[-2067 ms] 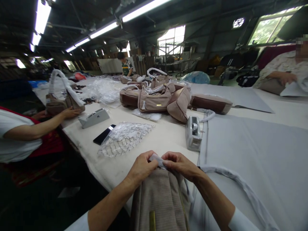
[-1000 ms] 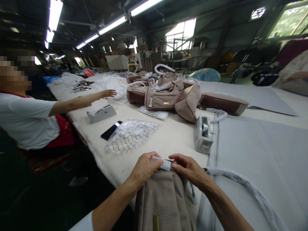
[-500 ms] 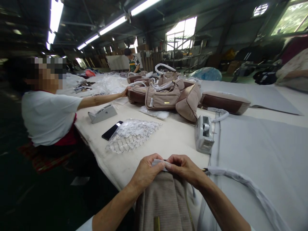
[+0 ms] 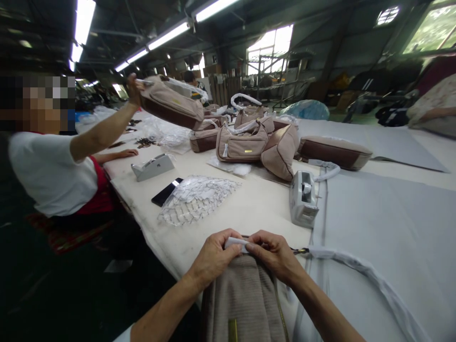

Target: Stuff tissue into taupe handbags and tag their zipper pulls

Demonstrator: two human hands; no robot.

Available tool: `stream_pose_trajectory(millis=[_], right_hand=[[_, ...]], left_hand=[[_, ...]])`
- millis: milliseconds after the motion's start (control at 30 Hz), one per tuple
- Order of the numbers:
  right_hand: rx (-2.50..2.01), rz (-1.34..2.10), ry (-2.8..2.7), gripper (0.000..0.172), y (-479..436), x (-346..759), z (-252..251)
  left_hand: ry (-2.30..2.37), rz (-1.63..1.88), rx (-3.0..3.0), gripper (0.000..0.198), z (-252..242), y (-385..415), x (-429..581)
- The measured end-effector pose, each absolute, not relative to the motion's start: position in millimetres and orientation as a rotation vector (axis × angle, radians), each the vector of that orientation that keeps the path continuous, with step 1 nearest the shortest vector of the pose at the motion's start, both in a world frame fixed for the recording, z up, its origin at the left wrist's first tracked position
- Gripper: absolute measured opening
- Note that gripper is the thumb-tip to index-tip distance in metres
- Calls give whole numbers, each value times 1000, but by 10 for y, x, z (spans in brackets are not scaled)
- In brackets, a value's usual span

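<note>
A taupe ribbed handbag (image 4: 245,297) with a small gold plate lies before me, its far end under my hands. My left hand (image 4: 217,254) pinches a small piece of white wrapping paper (image 4: 238,243) at that end, thumb on top. My right hand (image 4: 269,254) is closed on the same paper from the other side, fingertips close to the left thumb. What the paper covers is hidden. To the right of my right wrist, a handbag strap (image 4: 356,266) wrapped in white paper curves across the table, with metal hardware at its near end.
Beyond my hands are a tape dispenser (image 4: 303,199), a clear bag of small white pieces (image 4: 199,199), a black phone (image 4: 166,192) and a second dispenser (image 4: 153,167). Several taupe handbags (image 4: 244,145) are piled farther back. At left, a co-worker (image 4: 57,166) holds up a handbag (image 4: 173,102).
My hands stay at the same end of the bag, and the white paper now looks folded narrower. The co-worker has lifted a handbag off the pile, up and to the left.
</note>
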State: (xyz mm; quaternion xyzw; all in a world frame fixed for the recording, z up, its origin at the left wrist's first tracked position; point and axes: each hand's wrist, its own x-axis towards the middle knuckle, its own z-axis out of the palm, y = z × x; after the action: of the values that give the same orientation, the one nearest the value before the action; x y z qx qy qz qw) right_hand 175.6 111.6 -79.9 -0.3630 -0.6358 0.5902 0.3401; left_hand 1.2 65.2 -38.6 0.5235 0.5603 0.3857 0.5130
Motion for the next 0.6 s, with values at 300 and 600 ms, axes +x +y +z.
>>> stream_pose_trajectory(millis=[300,600], right_hand=[[-954,1376,-1736,26,1113,1754,-825],[-813,1197,-1892,18,1089,1806,-813]], left_hand=[[1372,922,1298,14,-434,651,-12],[1341,1077,1178,11,-539,598,51]])
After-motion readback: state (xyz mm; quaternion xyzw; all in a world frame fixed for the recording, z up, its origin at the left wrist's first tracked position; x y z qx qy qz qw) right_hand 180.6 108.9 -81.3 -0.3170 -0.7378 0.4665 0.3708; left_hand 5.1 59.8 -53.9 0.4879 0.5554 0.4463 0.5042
